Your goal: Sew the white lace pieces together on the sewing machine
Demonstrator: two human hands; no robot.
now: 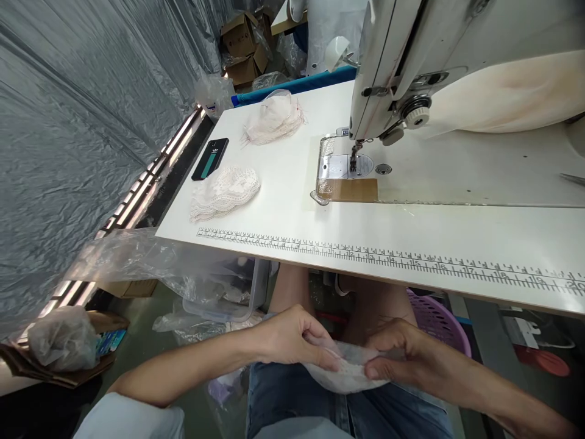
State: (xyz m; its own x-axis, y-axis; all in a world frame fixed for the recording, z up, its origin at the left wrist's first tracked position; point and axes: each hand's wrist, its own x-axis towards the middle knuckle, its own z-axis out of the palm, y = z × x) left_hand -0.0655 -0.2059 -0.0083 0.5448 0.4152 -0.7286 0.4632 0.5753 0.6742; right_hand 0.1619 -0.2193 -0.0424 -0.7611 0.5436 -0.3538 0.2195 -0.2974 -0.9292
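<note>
Over my lap, a small piece of sheer white fabric (343, 379) with a lacy edge is stretched between both hands. My left hand (307, 341) pinches its left side between thumb and fingers. On the other side, my right hand (397, 361) grips the fabric the same way, thumb on top. Both hands are below the front edge of the sewing table (283, 219). On the tabletop lie a stack of white lace pieces (226, 192) and a second pile of sheer pale pieces (274, 119) with loose threads.
A sewing machine (388, 79) stands at the right, its needle and presser foot (353, 157) over the metal plate. Beside the lace lies a dark phone (210, 160). Under the table are a clear plastic bin (259, 286) and a purple basket (439, 323).
</note>
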